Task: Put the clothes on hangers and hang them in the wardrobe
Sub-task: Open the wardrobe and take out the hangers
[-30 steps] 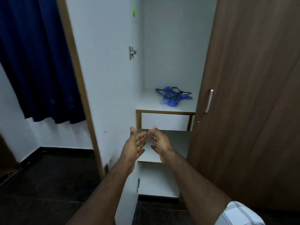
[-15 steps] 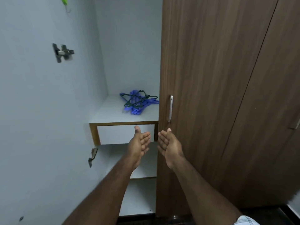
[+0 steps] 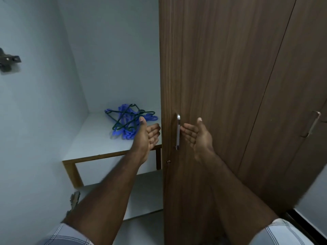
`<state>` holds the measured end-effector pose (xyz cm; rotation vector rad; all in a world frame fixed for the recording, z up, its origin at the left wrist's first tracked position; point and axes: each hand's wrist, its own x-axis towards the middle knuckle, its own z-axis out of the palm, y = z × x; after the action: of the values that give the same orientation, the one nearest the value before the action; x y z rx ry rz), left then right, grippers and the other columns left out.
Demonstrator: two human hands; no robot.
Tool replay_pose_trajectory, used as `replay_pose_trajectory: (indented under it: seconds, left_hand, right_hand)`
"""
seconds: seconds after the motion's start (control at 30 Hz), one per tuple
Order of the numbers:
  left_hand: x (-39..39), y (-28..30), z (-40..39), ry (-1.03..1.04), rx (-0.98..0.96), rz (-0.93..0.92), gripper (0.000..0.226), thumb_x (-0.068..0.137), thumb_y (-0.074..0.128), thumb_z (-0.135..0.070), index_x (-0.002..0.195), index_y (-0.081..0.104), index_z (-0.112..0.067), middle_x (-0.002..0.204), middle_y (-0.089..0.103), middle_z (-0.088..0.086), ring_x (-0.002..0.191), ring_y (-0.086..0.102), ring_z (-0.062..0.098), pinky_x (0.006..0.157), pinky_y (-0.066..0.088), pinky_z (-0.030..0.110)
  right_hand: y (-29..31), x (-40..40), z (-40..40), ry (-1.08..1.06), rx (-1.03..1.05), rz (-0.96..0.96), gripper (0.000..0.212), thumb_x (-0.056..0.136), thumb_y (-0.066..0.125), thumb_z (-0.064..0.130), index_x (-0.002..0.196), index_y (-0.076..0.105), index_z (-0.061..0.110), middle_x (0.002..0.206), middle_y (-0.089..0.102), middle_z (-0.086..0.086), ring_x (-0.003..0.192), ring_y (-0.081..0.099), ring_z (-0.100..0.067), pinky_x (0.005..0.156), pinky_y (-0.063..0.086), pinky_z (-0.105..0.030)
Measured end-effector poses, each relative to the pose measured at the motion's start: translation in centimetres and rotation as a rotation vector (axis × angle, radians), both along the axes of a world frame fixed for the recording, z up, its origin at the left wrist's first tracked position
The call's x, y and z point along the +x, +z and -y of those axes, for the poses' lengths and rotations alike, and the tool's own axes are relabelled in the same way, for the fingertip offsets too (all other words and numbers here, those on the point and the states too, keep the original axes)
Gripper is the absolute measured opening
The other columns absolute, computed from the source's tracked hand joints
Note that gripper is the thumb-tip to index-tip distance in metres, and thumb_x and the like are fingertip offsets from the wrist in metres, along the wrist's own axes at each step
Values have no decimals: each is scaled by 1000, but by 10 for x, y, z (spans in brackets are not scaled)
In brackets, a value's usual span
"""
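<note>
A pile of blue and dark green hangers (image 3: 123, 121) lies on a white shelf (image 3: 92, 144) inside the open wardrobe. My left hand (image 3: 147, 137) is stretched out with straight fingers, just in front of and right of the hangers, holding nothing. My right hand (image 3: 196, 134) is also held out flat and empty, its fingertips beside the metal handle (image 3: 178, 131) of the closed brown wardrobe door (image 3: 221, 85). No clothes are in view.
The open white door (image 3: 35, 121) with hinges (image 3: 8, 61) stands on the left. Below the shelf is a wood-framed drawer front (image 3: 113, 165) and lower shelves. A second brown door with a handle (image 3: 312, 126) is at the right.
The view has moved closer to the wardrobe and to the right. Both hands have risen and spread apart, the left toward the hangers, the right toward the door handle.
</note>
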<state>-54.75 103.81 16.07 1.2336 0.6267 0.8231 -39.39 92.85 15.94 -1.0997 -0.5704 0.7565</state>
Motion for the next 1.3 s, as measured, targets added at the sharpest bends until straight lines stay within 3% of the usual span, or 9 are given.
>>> replay_pose_trajectory:
  seconds: [0.2, 0.37, 0.67, 1.3]
  left_hand:
    - [8, -1, -20, -68, -55, -4, 94, 94, 17, -76, 137, 55, -2, 141, 56, 19, 133, 53, 29, 115, 39, 40]
    - [0, -4, -18, -142, -99, 9, 96, 90, 16, -82, 114, 69, -6, 121, 70, 18, 120, 64, 29, 109, 45, 43]
    - [-12, -11, 39, -242, -185, 59, 106, 87, 17, -84, 117, 67, 4, 116, 70, 25, 112, 66, 33, 99, 51, 43]
    - [4, -7, 219, -331, -167, 28, 104, 88, 14, -83, 114, 68, 2, 115, 71, 22, 110, 70, 31, 99, 52, 44]
  right_hand:
    - [-4, -4, -4, -27, 2, -17, 68, 102, 33, 59, 117, 68, 3, 110, 75, -12, 107, 71, -22, 104, 49, -42]
    - [2, -11, 9, -74, 12, -26, 68, 102, 32, 58, 114, 69, 2, 108, 75, -15, 107, 70, -26, 105, 48, -44]
    - [-1, -8, 81, 4, 19, -121, 77, 102, 27, 59, 121, 63, -5, 112, 72, -22, 107, 70, -31, 98, 51, -42]
    - [1, 4, 253, -117, 33, -64, 65, 103, 35, 55, 126, 64, 2, 116, 72, -13, 112, 68, -25, 107, 47, -43]
